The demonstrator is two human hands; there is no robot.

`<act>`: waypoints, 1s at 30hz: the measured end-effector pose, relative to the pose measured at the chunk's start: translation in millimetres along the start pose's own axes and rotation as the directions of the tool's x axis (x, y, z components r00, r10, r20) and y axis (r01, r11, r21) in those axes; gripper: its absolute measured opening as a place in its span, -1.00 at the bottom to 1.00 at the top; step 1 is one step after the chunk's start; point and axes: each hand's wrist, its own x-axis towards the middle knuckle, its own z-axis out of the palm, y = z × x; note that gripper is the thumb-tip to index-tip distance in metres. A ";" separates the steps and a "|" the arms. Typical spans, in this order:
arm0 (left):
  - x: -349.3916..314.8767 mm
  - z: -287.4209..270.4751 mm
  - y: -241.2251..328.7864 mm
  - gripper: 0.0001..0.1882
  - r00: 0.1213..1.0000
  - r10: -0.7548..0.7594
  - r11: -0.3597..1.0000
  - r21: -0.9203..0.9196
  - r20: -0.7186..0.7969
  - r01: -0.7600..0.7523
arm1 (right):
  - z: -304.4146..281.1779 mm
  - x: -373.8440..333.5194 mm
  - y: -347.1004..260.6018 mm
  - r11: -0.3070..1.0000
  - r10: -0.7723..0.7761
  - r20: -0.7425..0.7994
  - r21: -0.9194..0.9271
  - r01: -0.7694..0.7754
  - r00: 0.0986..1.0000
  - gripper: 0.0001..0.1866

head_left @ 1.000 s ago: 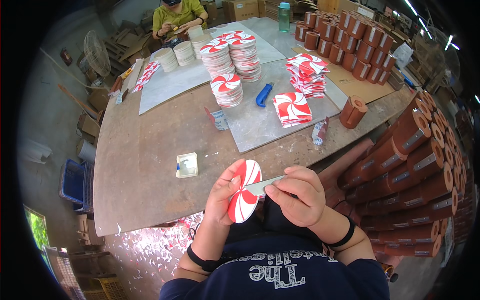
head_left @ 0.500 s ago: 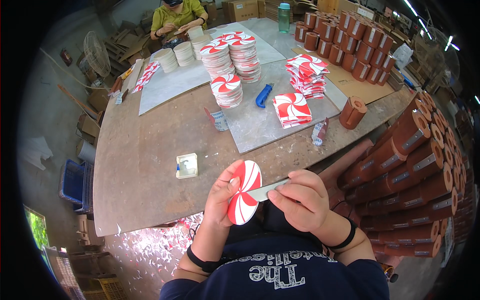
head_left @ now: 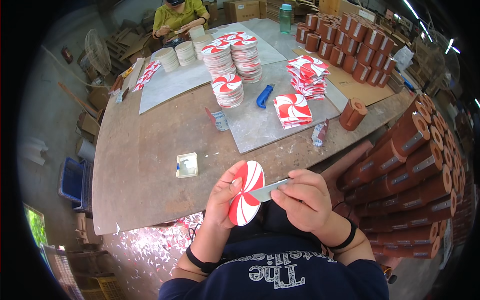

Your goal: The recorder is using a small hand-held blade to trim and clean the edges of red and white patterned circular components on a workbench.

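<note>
My left hand (head_left: 222, 199) grips a round disc (head_left: 246, 212) with a red and white peppermint swirl, thumb on its face and fingers behind. The disc is tilted up over the table's near edge. In my right hand (head_left: 304, 200) is a flat grey strip (head_left: 265, 192), pinched between thumb and fingers. The strip's free end lies across the disc's right side, near its middle; whether it is a blade I cannot tell. Beyond my hands stands a small open white box (head_left: 181, 175) with something pale inside.
Stacks of swirl discs (head_left: 227, 95) and square swirl sheets (head_left: 292, 112) stand farther back, with a blue-handled cutter (head_left: 264, 96) between. Curled sandpaper pieces (head_left: 320, 132) lie nearby. Brown cylinders (head_left: 352, 114) are piled at right. Across the table a person (head_left: 182, 17) works near plain discs (head_left: 167, 60).
The grey strip has turned slightly, showing more of its flat face against the disc. The disc has shifted a little to the right; both hands keep their holds.
</note>
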 end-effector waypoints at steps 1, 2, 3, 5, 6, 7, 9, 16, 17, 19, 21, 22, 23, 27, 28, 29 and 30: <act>0.5 0.1 -0.1 -0.56 1.000 -0.001 1.000 0.013 -0.014 0.001 | -0.4 -0.5 -0.6 1.000 -0.020 0.001 0.004 0.020 1.000 -0.76; 0.9 0.2 -0.2 -0.56 1.000 -0.002 1.000 0.025 -0.028 0.003 | -0.6 -0.6 -0.8 0.999 -0.040 0.002 0.009 0.040 0.999 -0.72; 1.3 0.0 -0.6 -0.56 1.000 -0.003 1.000 0.024 -0.028 0.003 | 0.0 -1.0 -0.3 0.999 -0.040 0.003 0.008 0.039 0.999 -0.72; 1.9 -0.4 -1.4 -0.57 0.999 -0.013 1.000 0.009 -0.040 0.013 | 1.7 -1.8 1.1 0.999 -0.042 -0.017 -0.009 0.042 0.999 -0.72; 1.9 -0.8 -1.1 -0.57 0.999 -0.012 1.000 0.009 -0.041 0.012 | 2.0 -1.5 1.1 0.999 -0.042 -0.017 -0.008 0.042 0.999 -0.72; 1.8 -1.1 -0.7 -0.58 1.000 -0.009 1.000 0.000 -0.029 0.009 | 2.1 -1.2 1.2 0.999 -0.044 -0.014 -0.008 0.044 0.999 -0.73; 1.9 -1.7 -0.6 -0.58 1.000 -0.005 1.000 -0.010 -0.017 0.005 | 2.4 -0.9 1.4 0.999 -0.046 -0.011 -0.008 0.046 0.999 -0.73; 0.7 0.1 -1.5 -0.59 0.999 0.037 0.999 0.013 -0.038 -0.037 | 1.6 -1.1 0.0 0.999 -0.032 0.001 -0.027 0.032 0.999 -0.76; 0.5 1.0 -2.0 -0.59 0.996 0.057 0.998 0.040 -0.066 -0.055 | 0.7 -1.0 -0.6 1.000 -0.014 0.020 -0.026 0.015 1.000 -0.78; -0.1 7.4 -1.5 -0.60 0.995 0.067 0.995 0.085 -0.077 -0.060 | 0.9 -1.0 3.0 0.998 -0.008 0.020 -0.055 0.009 1.000 -0.78; -0.8 10.4 -0.8 -0.60 0.993 0.079 0.989 0.131 -0.089 -0.067 | 0.3 -0.6 4.0 0.997 -0.003 0.019 -0.082 0.005 1.000 -0.77; -1.3 10.7 -0.6 -0.60 0.991 0.086 0.989 0.133 -0.101 -0.072 | -0.7 0.0 2.9 0.997 0.004 0.022 -0.075 -0.002 1.000 -0.76; -1.5 10.5 -0.4 -0.60 0.989 0.093 0.988 0.135 -0.114 -0.077 | -1.1 0.0 2.1 0.998 0.011 0.024 -0.068 -0.009 1.000 -0.75; -1.4 7.8 -0.7 -0.59 0.990 0.105 0.988 0.124 -0.098 -0.092 | 0.6 -1.5 -0.3 0.999 -0.023 0.009 -0.044 0.023 1.000 -0.74; -1.6 7.9 -0.7 -0.59 0.987 0.119 0.985 0.140 -0.109 -0.103 | 0.8 -0.4 -0.4 0.999 -0.014 0.002 -0.046 0.014 1.000 -0.73; -1.8 7.9 -0.7 -0.58 0.984 0.133 0.981 0.156 -0.119 -0.113 | 0.8 0.2 -0.4 0.999 -0.005 -0.005 -0.048 0.005 1.000 -0.73; -1.9 7.5 -0.6 -0.58 0.984 0.132 0.981 0.156 -0.119 -0.113 | 0.5 -0.1 -0.7 0.999 -0.005 -0.006 -0.049 0.005 1.000 -0.73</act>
